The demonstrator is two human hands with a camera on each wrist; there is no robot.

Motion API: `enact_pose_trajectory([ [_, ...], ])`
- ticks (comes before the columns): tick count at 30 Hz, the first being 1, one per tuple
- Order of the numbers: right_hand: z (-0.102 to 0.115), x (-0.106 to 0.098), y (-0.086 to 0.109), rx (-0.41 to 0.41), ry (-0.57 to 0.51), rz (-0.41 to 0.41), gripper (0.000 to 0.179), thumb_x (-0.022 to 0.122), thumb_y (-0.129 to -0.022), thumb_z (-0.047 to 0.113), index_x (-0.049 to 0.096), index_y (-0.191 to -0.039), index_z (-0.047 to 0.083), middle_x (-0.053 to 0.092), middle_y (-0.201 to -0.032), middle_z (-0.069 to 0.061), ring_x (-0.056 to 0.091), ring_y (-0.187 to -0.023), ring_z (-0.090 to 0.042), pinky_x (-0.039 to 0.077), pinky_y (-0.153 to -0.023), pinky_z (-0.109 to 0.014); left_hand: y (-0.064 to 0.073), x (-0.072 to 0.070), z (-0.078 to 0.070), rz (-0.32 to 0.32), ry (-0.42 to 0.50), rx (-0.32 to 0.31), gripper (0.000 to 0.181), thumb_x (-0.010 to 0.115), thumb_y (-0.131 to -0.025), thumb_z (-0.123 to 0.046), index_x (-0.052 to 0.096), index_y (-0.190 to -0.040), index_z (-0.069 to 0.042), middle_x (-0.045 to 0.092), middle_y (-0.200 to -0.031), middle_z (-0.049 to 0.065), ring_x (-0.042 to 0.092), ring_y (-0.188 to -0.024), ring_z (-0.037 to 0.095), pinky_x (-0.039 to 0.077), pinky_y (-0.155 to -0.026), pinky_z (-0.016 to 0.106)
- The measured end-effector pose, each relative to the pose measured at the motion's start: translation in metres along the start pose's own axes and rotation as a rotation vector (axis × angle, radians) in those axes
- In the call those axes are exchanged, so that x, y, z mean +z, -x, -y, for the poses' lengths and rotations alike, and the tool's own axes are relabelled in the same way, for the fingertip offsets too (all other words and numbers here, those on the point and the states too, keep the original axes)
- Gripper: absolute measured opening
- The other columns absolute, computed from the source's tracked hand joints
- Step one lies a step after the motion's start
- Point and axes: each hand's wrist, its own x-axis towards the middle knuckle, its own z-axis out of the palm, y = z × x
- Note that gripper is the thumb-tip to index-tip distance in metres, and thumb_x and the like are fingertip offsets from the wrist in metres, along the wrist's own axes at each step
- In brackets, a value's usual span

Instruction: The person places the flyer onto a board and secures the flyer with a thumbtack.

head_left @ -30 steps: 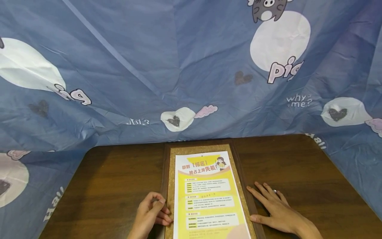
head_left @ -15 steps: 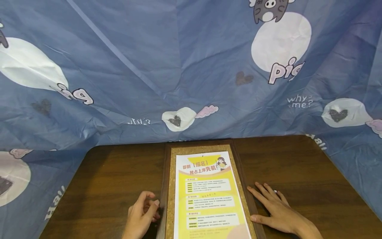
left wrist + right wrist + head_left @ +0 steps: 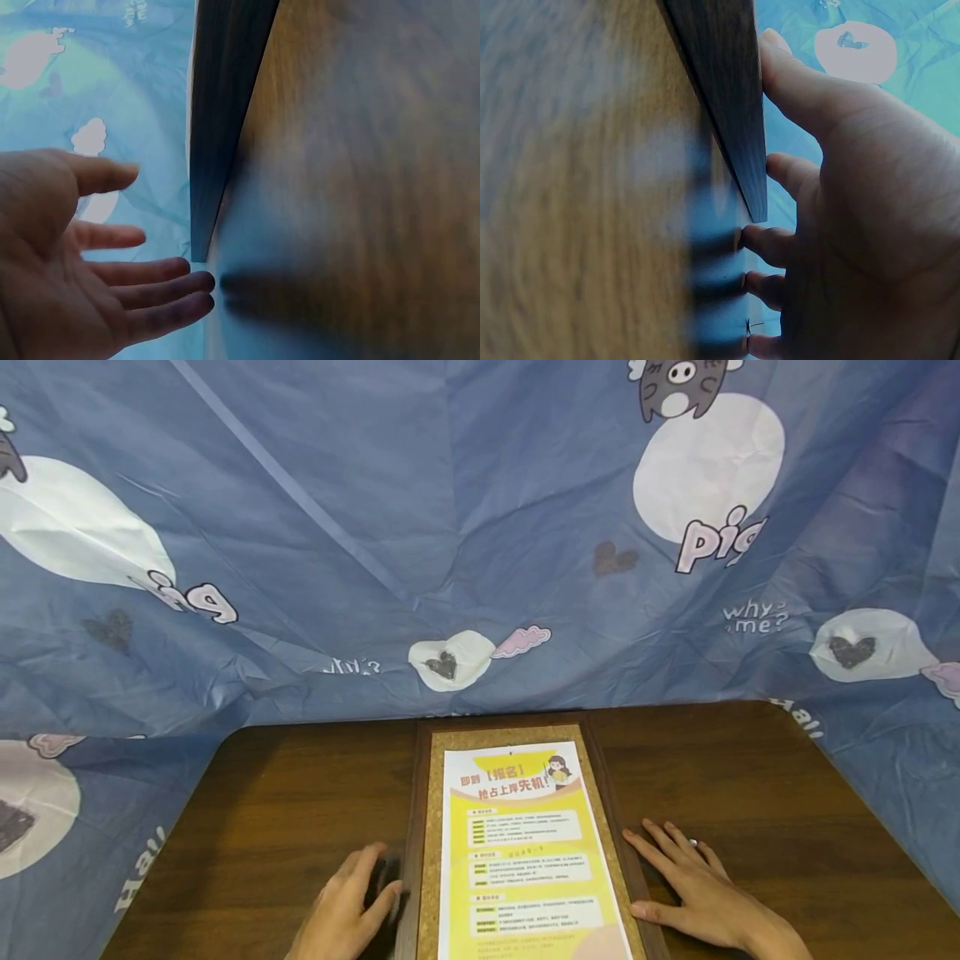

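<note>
A cork board (image 3: 435, 827) with a dark wooden frame lies on the table, and a yellow and white printed sheet (image 3: 525, 852) is pinned to it near its top edge. My left hand (image 3: 341, 906) is left of the frame with its fingers extended, the thumb tip close to the frame's side. In the left wrist view the left hand (image 3: 97, 255) holds nothing. On the right, my right hand (image 3: 701, 893) rests spread, with thumb and index tips at the frame's right side. The right wrist view shows its thumb (image 3: 787, 75) against the frame edge (image 3: 739, 97).
Beneath everything is a dark brown wooden table (image 3: 300, 793) with rounded far corners. A blue cloth (image 3: 337, 527) printed with pigs, hearts and lettering hangs behind it and down both sides.
My left hand has left the board's left edge, moved left and lower in the view, and its curled fingers have straightened. My right hand and the board stay in place.
</note>
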Motion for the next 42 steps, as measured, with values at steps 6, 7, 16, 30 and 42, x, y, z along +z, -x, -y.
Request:
enact_pose_trajectory([
  [6, -0.001, 0.0, 0.001, -0.006, 0.002, -0.006, 0.075, 0.067, -0.092, 0.046, 0.034, -0.155, 0.024, 0.026, -0.157, -0.026, 0.018, -0.138, -0.06, 0.013, -0.092, -0.081, -0.002, -0.002, 0.011, 0.28, -0.011, 0.021, 0.07, 0.07, -0.092, -0.039, 0.044, -0.144, 0.001, 0.04, -0.144, 0.032, 0.037, -0.129, 0.057, 0.035, -0.095, 0.073],
  [7, 0.0, 0.0, 0.001, -0.008, 0.004, -0.008, 0.075, 0.067, -0.092, 0.046, 0.034, -0.155, 0.023, 0.026, -0.157, -0.026, 0.018, -0.138, -0.06, 0.013, -0.092, -0.081, -0.002, -0.002, 0.013, 0.32, -0.002, 0.028, 0.073, 0.068, -0.093, -0.042, 0.041, -0.147, 0.0, 0.035, -0.147, 0.033, 0.031, -0.132, 0.059, 0.029, -0.095, 0.077],
  [16, -0.001, -0.001, 0.001, -0.002, 0.004, 0.0, 0.076, 0.068, -0.091, 0.045, 0.034, -0.155, 0.022, 0.025, -0.157, -0.026, 0.017, -0.138, -0.06, 0.013, -0.092, -0.081, -0.001, -0.001, 0.018, 0.431, -0.004, -0.003, 0.072, 0.06, -0.096, -0.05, 0.038, -0.153, -0.012, 0.024, -0.156, 0.029, 0.014, -0.139, 0.059, 0.004, -0.09, 0.088],
  [30, -0.002, 0.001, 0.001, -0.008, 0.017, -0.018, 0.076, 0.068, -0.091, 0.046, 0.034, -0.155, 0.025, 0.026, -0.157, -0.025, 0.018, -0.138, -0.059, 0.013, -0.093, -0.08, -0.003, -0.003, 0.021, 0.45, -0.028, -0.028, 0.076, 0.063, -0.092, -0.054, 0.035, -0.155, -0.02, 0.022, -0.159, 0.023, 0.008, -0.139, 0.061, 0.001, -0.084, 0.091],
  [42, 0.0, -0.007, 0.002, -0.012, -0.057, 0.001, 0.073, 0.067, -0.093, 0.042, 0.034, -0.155, 0.024, 0.025, -0.157, -0.025, 0.017, -0.139, -0.058, 0.012, -0.094, -0.079, -0.003, -0.003, 0.024, 0.473, -0.003, -0.052, 0.088, 0.069, -0.084, -0.06, 0.031, -0.156, -0.026, 0.014, -0.162, 0.02, -0.002, -0.142, 0.058, -0.006, -0.084, 0.09],
])
